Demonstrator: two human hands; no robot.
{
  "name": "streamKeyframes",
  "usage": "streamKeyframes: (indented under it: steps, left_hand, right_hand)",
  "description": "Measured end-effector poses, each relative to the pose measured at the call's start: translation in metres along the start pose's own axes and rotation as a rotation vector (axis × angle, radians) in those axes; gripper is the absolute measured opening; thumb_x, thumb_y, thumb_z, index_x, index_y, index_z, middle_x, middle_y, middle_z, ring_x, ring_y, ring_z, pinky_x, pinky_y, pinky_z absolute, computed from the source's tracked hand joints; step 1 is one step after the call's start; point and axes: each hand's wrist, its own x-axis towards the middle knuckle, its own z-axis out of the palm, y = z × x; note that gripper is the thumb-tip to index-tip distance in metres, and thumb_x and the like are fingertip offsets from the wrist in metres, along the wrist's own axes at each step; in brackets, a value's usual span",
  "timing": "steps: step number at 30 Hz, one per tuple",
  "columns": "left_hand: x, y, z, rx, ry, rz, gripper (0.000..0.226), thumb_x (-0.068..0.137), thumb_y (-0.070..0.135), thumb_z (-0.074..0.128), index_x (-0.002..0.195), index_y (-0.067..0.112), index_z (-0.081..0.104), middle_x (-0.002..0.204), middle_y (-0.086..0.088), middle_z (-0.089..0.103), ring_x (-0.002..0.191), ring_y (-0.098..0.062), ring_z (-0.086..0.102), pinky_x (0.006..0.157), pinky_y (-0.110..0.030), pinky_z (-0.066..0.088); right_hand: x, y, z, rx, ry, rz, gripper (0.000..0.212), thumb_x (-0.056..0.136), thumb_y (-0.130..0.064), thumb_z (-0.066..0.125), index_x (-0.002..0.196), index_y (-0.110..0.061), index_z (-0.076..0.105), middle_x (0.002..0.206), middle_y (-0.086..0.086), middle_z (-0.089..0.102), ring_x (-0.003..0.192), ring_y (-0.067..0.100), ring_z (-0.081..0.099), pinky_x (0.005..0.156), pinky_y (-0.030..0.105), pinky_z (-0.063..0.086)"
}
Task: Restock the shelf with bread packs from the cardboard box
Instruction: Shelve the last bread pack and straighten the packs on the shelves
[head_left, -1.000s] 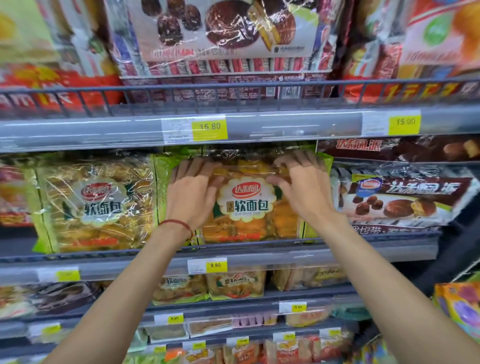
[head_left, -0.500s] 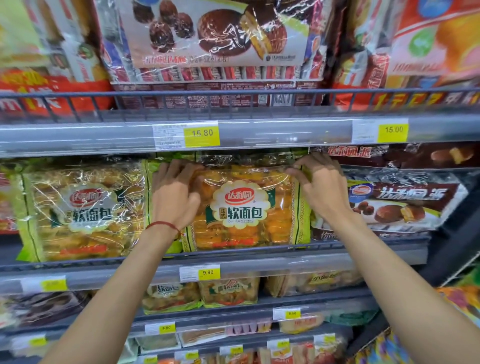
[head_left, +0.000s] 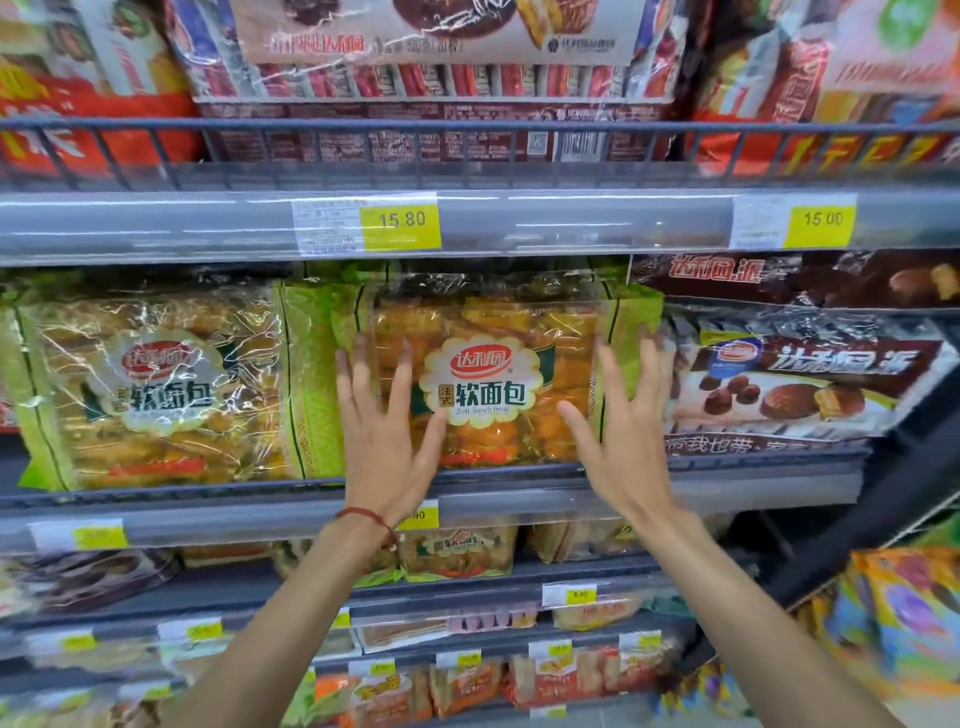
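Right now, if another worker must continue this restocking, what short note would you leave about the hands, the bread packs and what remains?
Left hand: open, fingers spread, holding nothing, in front of the middle bread pack.
Right hand: open too, empty, at the pack's right side.
Middle bread pack: standing upright on the shelf, label facing out, beside a second bread pack on its left. Chocolate pie packs stand on its right.
Done: this pack looks placed.
Left: fetch more packs. The cardboard box is not in view, so how many remain is unknown.

Bright, even store light; glare streaks the plastic wrappers (head_left: 156, 332); edges bow and blur.
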Motion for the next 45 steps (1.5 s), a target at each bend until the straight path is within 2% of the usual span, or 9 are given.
streamKeyframes:
  steps: [3, 7, 10, 12, 19, 27, 35, 42, 45]
  left_hand:
    - [0.006, -0.003, 0.004, 0.053, -0.03, 0.003, 0.078, 0.096, 0.05, 0.054, 0.159, 0.022, 0.016, 0.166, -0.011, -0.013, 0.151, -0.036, -0.018, 0.123, -0.054, 0.005]
    - [0.011, -0.01, 0.007, 0.124, -0.068, 0.016, 0.086, 0.097, 0.056, 0.048, 0.16, 0.023, -0.001, 0.164, -0.008, -0.022, 0.15, -0.035, -0.021, 0.123, -0.054, 0.0]
    - [0.012, -0.014, 0.009, 0.167, -0.078, 0.026, 0.088, 0.097, 0.057, 0.046, 0.159, 0.025, -0.008, 0.163, -0.007, -0.026, 0.15, -0.035, -0.022, 0.123, -0.052, -0.003]
    - [0.011, -0.013, 0.009, 0.215, -0.075, 0.026, 0.087, 0.098, 0.057, 0.045, 0.159, 0.022, -0.006, 0.164, -0.011, -0.022, 0.15, -0.039, -0.021, 0.123, -0.054, -0.003]
    - [-0.001, 0.0, 0.013, 0.309, -0.114, 0.207, 0.078, 0.099, 0.054, 0.043, 0.16, 0.026, 0.003, 0.163, -0.009, -0.024, 0.149, -0.041, -0.021, 0.121, -0.056, -0.01]
    - [0.012, -0.016, 0.018, 0.361, -0.189, 0.237, 0.081, 0.097, 0.067, 0.034, 0.159, 0.03, -0.001, 0.163, -0.006, -0.025, 0.151, -0.038, -0.018, 0.122, -0.052, -0.008]
    - [0.006, -0.008, 0.009, 0.3, -0.164, 0.237, 0.08, 0.096, 0.061, 0.046, 0.16, 0.028, 0.009, 0.166, -0.006, -0.015, 0.152, -0.036, -0.016, 0.123, -0.051, -0.007]
    - [-0.033, -0.011, 0.004, 0.053, -0.006, -0.081, 0.083, 0.092, 0.045, 0.064, 0.158, 0.021, 0.02, 0.165, -0.011, -0.001, 0.153, -0.032, -0.008, 0.123, -0.045, 0.001]
    - [-0.035, 0.001, 0.005, -0.173, 0.104, -0.25, 0.082, 0.088, 0.034, 0.072, 0.155, 0.015, 0.028, 0.16, -0.011, 0.013, 0.149, -0.026, 0.01, 0.123, -0.042, 0.015]
  right_hand:
    - [0.006, 0.007, 0.005, -0.109, -0.063, -0.046, 0.08, 0.104, -0.052, 0.048, 0.165, -0.025, 0.003, 0.171, 0.002, -0.019, 0.157, 0.024, -0.02, 0.127, 0.053, 0.005]
    - [0.016, 0.025, 0.006, -0.271, -0.064, -0.106, 0.072, 0.107, -0.047, 0.038, 0.165, -0.018, 0.007, 0.171, 0.004, -0.016, 0.157, 0.025, -0.017, 0.127, 0.053, 0.016]
    - [0.015, 0.027, 0.009, -0.37, -0.056, -0.123, 0.069, 0.109, -0.042, 0.034, 0.164, -0.016, 0.002, 0.171, 0.01, -0.012, 0.158, 0.03, -0.015, 0.128, 0.039, -0.007]
    - [0.012, 0.02, 0.009, -0.39, -0.02, -0.101, 0.067, 0.11, -0.038, 0.034, 0.164, -0.013, 0.001, 0.171, 0.014, -0.011, 0.157, 0.033, -0.014, 0.126, 0.037, -0.015]
    - [-0.009, -0.009, 0.032, -0.35, -0.05, -0.156, 0.074, 0.108, -0.05, 0.039, 0.165, -0.018, 0.004, 0.171, 0.012, -0.012, 0.158, 0.034, -0.01, 0.127, 0.056, 0.0]
    - [0.005, 0.027, 0.036, -0.411, -0.125, -0.247, 0.083, 0.102, -0.069, 0.03, 0.164, -0.027, -0.006, 0.171, 0.004, -0.018, 0.159, 0.027, -0.012, 0.129, 0.046, -0.003]
    - [0.002, 0.027, 0.029, -0.4, -0.156, -0.248, 0.076, 0.106, -0.06, 0.029, 0.164, -0.024, -0.006, 0.171, 0.006, -0.017, 0.158, 0.027, -0.014, 0.128, 0.05, 0.003]
    - [-0.033, 0.016, 0.026, -0.06, -0.009, 0.103, 0.085, 0.102, -0.051, 0.056, 0.165, -0.02, 0.007, 0.171, 0.009, -0.015, 0.158, 0.029, -0.014, 0.126, 0.053, 0.003]
    - [-0.034, 0.01, 0.02, 0.109, 0.026, 0.197, 0.09, 0.097, -0.047, 0.065, 0.163, -0.02, 0.01, 0.17, 0.006, -0.005, 0.157, 0.026, -0.002, 0.122, 0.043, 0.012]
